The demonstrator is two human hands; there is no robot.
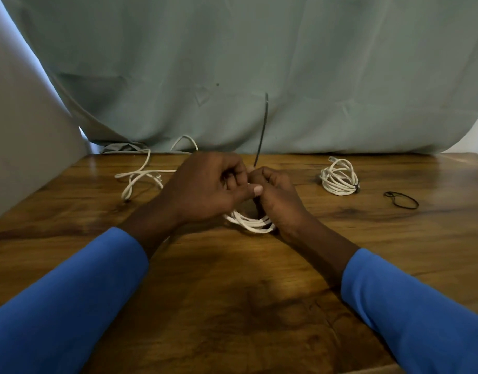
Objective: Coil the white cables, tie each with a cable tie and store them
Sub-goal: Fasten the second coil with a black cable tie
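Desk (pixel 232 292): polished wood, so a dropped coil would likely slide and spread.
Half-tied coil (pixel 251 224): white cable, centre of the desk. Its near loops sag onto the wood below the hands and its far part is hidden in them.
Left hand (pixel 205 190): pressed against the other hand, fingers curled on the coil, thumb laid across to the right.
Right hand (pixel 275 201): fingers curled round the same coil.
Risk, loops: any easing of either grip probably lets the turns spring apart before the tie bites.
Cable tie (pixel 262 130): black, its tail standing up from between the hands. Its lower end is hidden, so I cannot tell whether it is threaded.
Risk, tie: cinched off-centre, it may catch only some of the strands.
Spare tie (pixel 401 199): looped, right.
Finished coil (pixel 339 179): tied, right, further back.
Loose cable (pixel 140 176): far left, sprawled and not yet coiled. It could snag if dragged.
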